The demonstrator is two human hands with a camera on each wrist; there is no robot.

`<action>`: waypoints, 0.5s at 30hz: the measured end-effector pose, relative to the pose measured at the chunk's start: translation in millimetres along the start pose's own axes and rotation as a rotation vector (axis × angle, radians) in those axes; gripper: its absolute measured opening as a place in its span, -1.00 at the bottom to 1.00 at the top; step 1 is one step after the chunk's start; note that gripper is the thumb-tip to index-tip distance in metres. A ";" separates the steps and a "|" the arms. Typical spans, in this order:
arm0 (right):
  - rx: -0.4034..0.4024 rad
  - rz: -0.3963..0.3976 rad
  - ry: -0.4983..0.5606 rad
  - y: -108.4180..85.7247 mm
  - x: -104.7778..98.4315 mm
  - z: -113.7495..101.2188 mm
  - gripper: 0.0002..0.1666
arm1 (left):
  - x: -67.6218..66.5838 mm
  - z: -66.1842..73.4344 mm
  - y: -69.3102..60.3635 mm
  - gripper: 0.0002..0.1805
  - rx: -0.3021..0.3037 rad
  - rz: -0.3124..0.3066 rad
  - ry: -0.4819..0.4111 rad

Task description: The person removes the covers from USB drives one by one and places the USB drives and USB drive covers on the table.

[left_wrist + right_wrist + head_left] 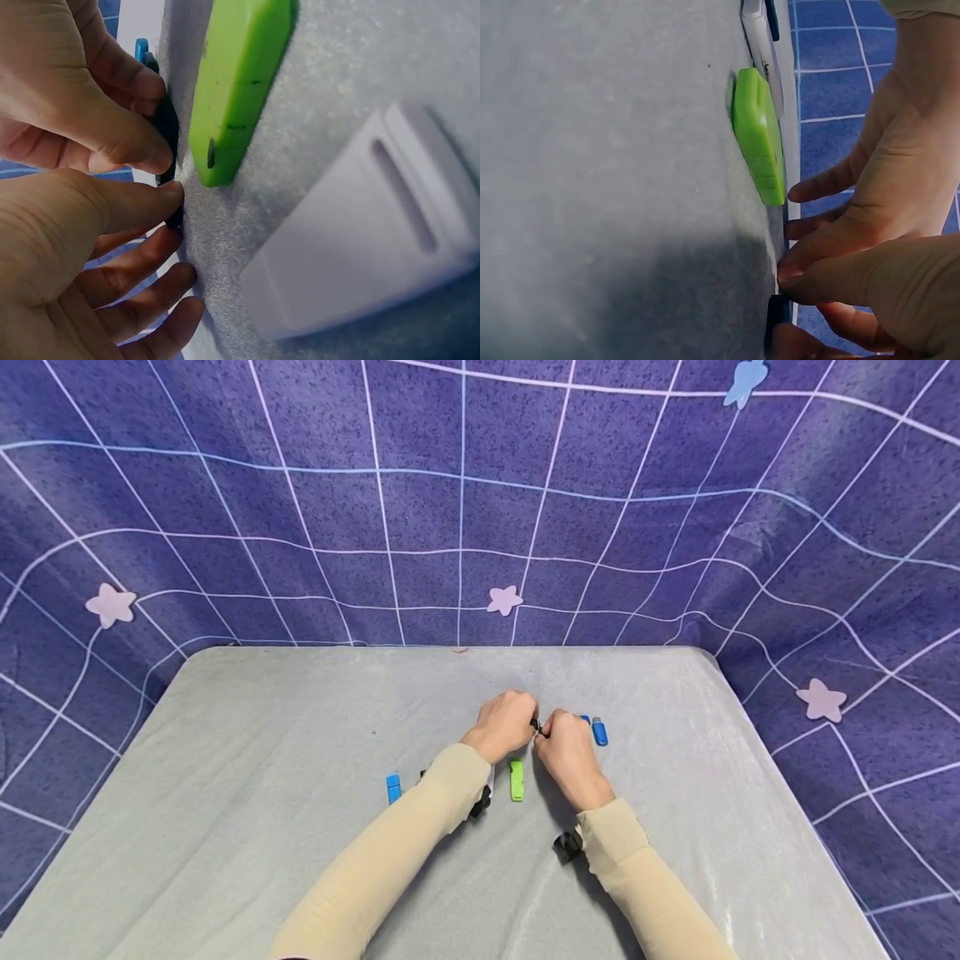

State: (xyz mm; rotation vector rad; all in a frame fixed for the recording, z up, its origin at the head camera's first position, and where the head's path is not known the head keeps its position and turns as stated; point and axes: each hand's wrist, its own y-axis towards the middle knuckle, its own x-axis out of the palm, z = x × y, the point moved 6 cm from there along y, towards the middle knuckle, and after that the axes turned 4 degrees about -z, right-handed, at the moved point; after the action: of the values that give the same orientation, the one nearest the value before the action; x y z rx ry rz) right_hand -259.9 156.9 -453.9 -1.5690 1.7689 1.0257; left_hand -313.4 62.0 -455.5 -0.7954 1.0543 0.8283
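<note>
Your left hand (510,722) and right hand (567,743) pinch what seems one black stick (778,315), fingers (154,156) barely apart and hiding much of it. Nearer you than those fingers lie one glossy green stick (517,781) and one slotted white stick (322,255); rightward, two blue sticks (600,732), one mostly covered; leftward, one light-blue stick (393,788).

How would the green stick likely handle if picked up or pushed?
The green stick is probably stiff, since its edges look straight and crisp. It should slide rather than roll, given its flat sides against the grey cloth. Its glossy surface may make it slightly slippery.
</note>
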 end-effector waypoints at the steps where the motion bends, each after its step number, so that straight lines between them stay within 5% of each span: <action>1: 0.005 -0.003 -0.001 0.0 0.2 0.3 -0.85 | 0.2 0.3 -0.3 -0.91 0.001 -0.002 -0.003; 15: 0.089 -0.034 0.051 -6.1 -18.6 5.4 -0.93 | -0.3 -0.9 -4.3 -0.98 -0.003 -0.001 0.009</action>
State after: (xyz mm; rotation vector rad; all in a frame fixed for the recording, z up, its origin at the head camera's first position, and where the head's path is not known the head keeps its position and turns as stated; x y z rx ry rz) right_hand -251.3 171.7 -442.8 -1.5776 1.7908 0.8861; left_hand -310.0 59.2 -454.8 -0.8030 1.0611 0.8268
